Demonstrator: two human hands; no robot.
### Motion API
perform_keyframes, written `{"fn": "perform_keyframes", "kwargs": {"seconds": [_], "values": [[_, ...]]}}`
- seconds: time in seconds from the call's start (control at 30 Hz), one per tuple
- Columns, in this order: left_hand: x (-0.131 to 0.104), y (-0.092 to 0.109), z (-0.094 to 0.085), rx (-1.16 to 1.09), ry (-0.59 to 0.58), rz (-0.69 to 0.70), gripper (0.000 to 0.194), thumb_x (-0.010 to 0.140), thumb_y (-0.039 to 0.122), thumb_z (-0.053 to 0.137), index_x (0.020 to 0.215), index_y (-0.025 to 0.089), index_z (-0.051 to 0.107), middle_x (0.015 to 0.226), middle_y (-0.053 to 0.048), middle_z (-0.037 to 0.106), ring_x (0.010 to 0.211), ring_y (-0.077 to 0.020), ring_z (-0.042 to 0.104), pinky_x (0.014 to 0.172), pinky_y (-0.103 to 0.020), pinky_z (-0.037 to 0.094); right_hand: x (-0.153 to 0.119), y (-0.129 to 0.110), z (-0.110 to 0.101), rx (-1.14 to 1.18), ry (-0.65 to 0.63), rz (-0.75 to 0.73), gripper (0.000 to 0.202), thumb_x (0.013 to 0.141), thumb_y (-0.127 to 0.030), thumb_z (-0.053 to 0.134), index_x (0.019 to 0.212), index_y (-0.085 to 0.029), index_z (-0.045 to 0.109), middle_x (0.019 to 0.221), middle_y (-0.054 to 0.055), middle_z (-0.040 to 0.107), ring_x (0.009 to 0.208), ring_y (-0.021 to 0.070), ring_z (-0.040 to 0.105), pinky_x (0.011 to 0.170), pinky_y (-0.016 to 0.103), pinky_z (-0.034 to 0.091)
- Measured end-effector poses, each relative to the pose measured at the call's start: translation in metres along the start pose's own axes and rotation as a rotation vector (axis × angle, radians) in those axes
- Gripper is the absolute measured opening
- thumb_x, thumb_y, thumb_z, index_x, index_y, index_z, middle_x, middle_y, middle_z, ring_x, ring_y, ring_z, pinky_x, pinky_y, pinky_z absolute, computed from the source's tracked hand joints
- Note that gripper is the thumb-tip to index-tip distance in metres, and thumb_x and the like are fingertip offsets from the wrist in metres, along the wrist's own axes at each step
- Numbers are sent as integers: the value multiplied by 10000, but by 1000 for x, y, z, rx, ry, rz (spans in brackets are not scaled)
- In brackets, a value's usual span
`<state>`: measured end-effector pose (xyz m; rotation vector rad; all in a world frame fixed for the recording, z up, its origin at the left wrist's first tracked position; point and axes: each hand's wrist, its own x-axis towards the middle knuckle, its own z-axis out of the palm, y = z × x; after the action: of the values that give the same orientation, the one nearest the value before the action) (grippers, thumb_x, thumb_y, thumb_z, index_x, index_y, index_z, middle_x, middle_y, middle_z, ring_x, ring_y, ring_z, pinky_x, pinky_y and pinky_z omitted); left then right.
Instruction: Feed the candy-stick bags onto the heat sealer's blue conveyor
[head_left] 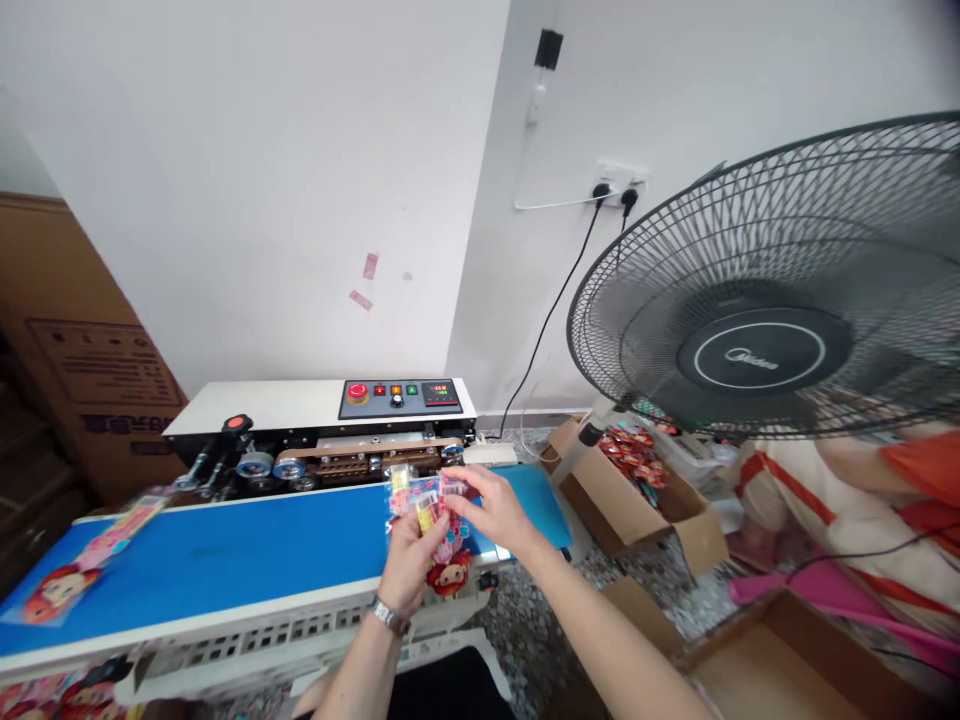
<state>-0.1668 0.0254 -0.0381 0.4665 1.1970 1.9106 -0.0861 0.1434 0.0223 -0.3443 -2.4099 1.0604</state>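
My left hand, with a metal watch on the wrist, grips several clear plastic packets printed with a red-haired cartoon figure and pink and yellow parts. At the upper edge of these packets, the fingers of my right hand are closed on a packet with a barcode label. Both hands are over the right part of a blue conveyor belt, in front of a band sealing machine. Another similar packet lies at the belt's left end, partly blurred.
A large black fan stands at the right. Below it are a cardboard box of red packets and another open box. A seated person is partly hidden by the fan. Brown cartons stand at the left.
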Motion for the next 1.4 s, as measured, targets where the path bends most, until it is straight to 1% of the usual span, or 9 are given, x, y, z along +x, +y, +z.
{"fn": "perform_keyframes", "kwargs": {"seconds": [0.17, 0.33, 0.43, 0.6, 0.73, 0.93, 1.0, 1.13, 1.4], "values": [[-1, -3, 1, 61, -10, 26, 308, 669, 351, 683, 881, 133, 638, 797, -49, 657, 662, -130, 562, 630, -244, 438, -7, 5, 2, -42, -5, -5, 166, 818, -273, 550, 942, -210, 641, 893, 31, 653, 788, 154, 587, 710, 251, 454], [0, -4, 2, 70, -18, 17, 329, 659, 371, 686, 876, 127, 645, 756, -38, 646, 629, -125, 547, 602, -240, 427, -9, 4, -4, -79, -39, -5, 196, 820, -272, 550, 991, -222, 630, 930, 34, 641, 803, 157, 583, 717, 256, 448], [0, -5, 3, 75, -9, 14, 301, 649, 361, 697, 830, 125, 654, 727, -29, 645, 606, -116, 536, 583, -228, 419, -10, 5, -5, -98, -72, -17, 144, 826, -275, 537, 872, -219, 661, 828, 29, 636, 790, 163, 573, 727, 268, 441], [-1, -4, 6, -51, 31, -30, 334, 633, 354, 711, 871, 124, 660, 783, -62, 670, 663, -152, 587, 636, -268, 455, -20, 21, 6, 182, 148, 200, 305, 794, -339, 557, 1067, -202, 571, 897, 39, 606, 748, 142, 564, 662, 248, 468], [0, -2, 8, -91, 59, -33, 339, 624, 333, 721, 882, 123, 659, 799, -75, 679, 701, -168, 608, 679, -289, 468, -31, 28, 24, 289, 227, 293, 236, 761, -384, 576, 860, -170, 591, 858, 41, 601, 822, 173, 558, 681, 252, 467], [3, -4, 7, -16, 128, 95, 345, 648, 342, 700, 930, 154, 639, 889, -70, 675, 771, -172, 606, 712, -286, 465, -35, 23, 33, 253, 187, 270, 196, 827, -366, 489, 798, -179, 538, 695, -7, 545, 632, 129, 518, 592, 233, 435], [4, -5, 6, -15, 126, 91, 343, 650, 351, 696, 920, 145, 643, 867, -72, 674, 765, -173, 602, 703, -279, 462, -34, 22, 32, 284, 159, 266, 188, 820, -347, 504, 912, -186, 537, 724, -2, 565, 658, 137, 543, 607, 241, 451], [5, -5, 2, 61, 74, 67, 337, 647, 358, 695, 894, 133, 654, 828, -61, 670, 718, -163, 583, 673, -269, 453, -28, 16, 25, 325, 168, 212, 455, 783, -296, 569, 1205, -218, 418, 958, 45, 599, 814, 162, 583, 677, 263, 483], [2, -5, 0, 112, 29, 70, 273, 642, 343, 700, 806, 128, 660, 738, -25, 647, 632, -124, 528, 609, -233, 414, -16, -1, 6, -66, 12, 12, 186, 835, -281, 519, 978, -231, 627, 866, 30, 604, 826, 166, 548, 746, 281, 429]]}}
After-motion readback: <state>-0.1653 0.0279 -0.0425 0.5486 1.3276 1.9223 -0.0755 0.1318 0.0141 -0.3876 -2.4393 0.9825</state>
